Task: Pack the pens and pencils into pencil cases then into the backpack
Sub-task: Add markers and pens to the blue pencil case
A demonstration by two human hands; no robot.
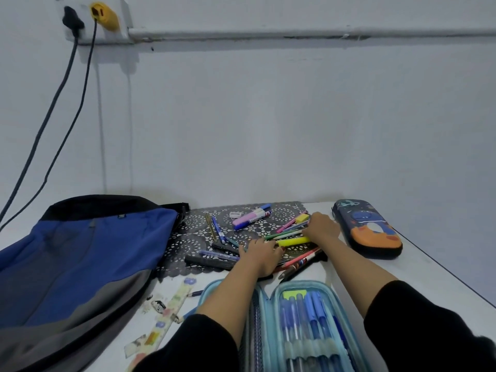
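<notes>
Two hands on the loose pens [284, 233] | my left hand [261, 255]: fingers [243, 251] spread flat, raking the pile together, I judge | right hand [323, 229]: fingers hidden, cannot tell | open pencil case [212, 285] nearest me, backpack [88, 264] left on surface [429, 280].

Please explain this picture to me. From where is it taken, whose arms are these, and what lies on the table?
There is no robot. One camera on the person's head looks down at their own arms. The left hand and right hand reach into loose pens on a dark mat; whether they grip any is unclear. Nearest lies an open case already holding blue pens. A closed case lies at right, a backpack at left, all on a white table.
</notes>
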